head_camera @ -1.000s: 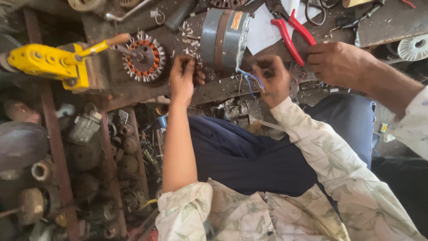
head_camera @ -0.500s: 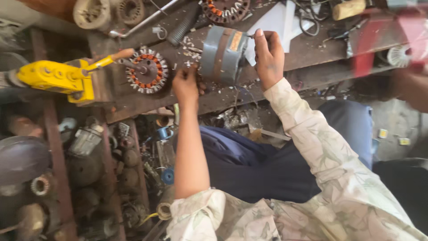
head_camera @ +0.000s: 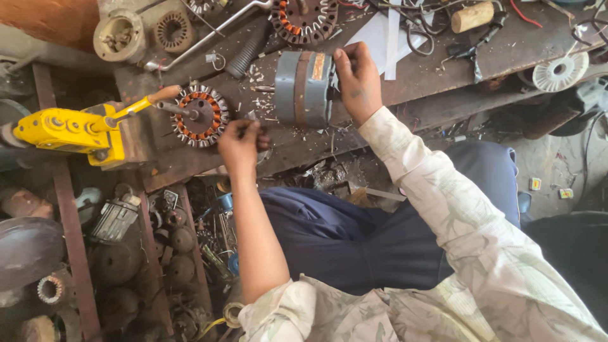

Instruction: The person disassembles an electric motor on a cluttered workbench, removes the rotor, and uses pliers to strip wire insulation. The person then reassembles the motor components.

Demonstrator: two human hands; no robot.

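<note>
- On the wooden workbench [head_camera: 443, 76] lies a grey motor housing [head_camera: 303, 88] on its side, near the front edge.
- The right hand [head_camera: 358, 79] grips the right end of this housing, fingers curled on it.
- The left hand [head_camera: 240, 140] is closed around something small; I cannot tell what.
- Just left of it lies a stator with copper windings [head_camera: 199, 116].
- Further left sits a yellow tool [head_camera: 63, 130], well apart from the housing.

Two hands, left [head_camera: 240, 142] and right [head_camera: 358, 82]; one grey motor housing [head_camera: 304, 88] at right hand; two copper-wound stators, one [head_camera: 199, 116] beside left hand, one [head_camera: 304, 19] beyond right; one yellow tool [head_camera: 63, 130] far left of left hand.
</note>
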